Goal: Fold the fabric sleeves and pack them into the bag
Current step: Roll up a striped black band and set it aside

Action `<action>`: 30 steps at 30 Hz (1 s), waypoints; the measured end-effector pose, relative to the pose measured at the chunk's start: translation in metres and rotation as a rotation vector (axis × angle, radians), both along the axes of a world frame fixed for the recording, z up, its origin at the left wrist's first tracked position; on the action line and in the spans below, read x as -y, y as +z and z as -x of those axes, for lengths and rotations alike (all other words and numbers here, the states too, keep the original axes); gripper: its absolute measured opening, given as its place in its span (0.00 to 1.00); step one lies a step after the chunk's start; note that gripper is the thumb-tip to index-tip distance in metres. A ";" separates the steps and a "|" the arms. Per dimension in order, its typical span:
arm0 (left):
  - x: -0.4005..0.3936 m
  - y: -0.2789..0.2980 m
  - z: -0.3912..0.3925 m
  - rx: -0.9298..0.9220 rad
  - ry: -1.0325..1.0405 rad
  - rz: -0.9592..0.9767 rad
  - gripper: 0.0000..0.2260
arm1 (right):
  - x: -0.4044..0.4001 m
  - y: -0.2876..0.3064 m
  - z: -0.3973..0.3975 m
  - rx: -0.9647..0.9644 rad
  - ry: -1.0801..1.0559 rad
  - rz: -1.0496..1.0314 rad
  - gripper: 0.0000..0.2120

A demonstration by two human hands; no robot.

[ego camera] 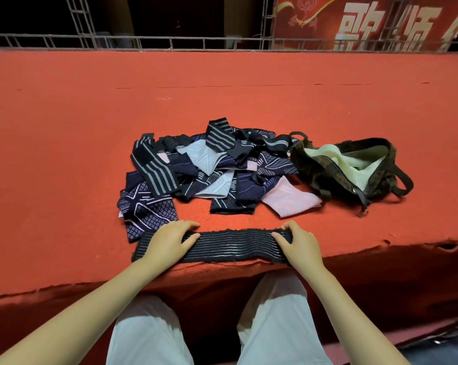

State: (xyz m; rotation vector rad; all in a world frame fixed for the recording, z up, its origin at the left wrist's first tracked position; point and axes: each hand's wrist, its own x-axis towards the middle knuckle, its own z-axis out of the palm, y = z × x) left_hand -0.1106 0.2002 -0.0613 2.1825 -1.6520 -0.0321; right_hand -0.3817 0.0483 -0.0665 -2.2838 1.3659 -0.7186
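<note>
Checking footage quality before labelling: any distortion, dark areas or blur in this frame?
Head view: wide-angle bending curves the railing and the red surface edge; background beyond is nearly black; the striped band under the left hand and right hand is sharp and evenly lit; the bag shows no glare.

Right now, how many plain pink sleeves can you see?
1: the pink sleeve at the pile's near right edge, beside the bag. Others may be buried.
</note>
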 end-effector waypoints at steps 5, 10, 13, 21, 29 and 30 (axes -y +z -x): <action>-0.002 0.003 -0.004 -0.006 0.014 0.035 0.08 | 0.016 0.007 0.002 0.163 0.032 -0.131 0.06; -0.002 0.007 -0.009 -0.011 0.057 0.023 0.08 | 0.045 0.022 0.007 0.257 0.000 -0.230 0.11; 0.001 0.006 -0.012 0.009 0.051 0.002 0.09 | 0.052 0.019 -0.001 0.091 -0.056 -0.156 0.11; 0.017 0.012 0.013 0.065 -0.010 0.106 0.11 | 0.030 0.040 -0.036 0.182 -0.005 -0.246 0.11; 0.038 -0.003 0.048 -0.113 -0.102 0.099 0.10 | 0.003 0.037 -0.063 0.065 0.154 -0.206 0.07; 0.038 -0.006 0.048 -0.108 -0.088 0.112 0.10 | 0.002 0.033 -0.064 0.054 0.155 -0.201 0.07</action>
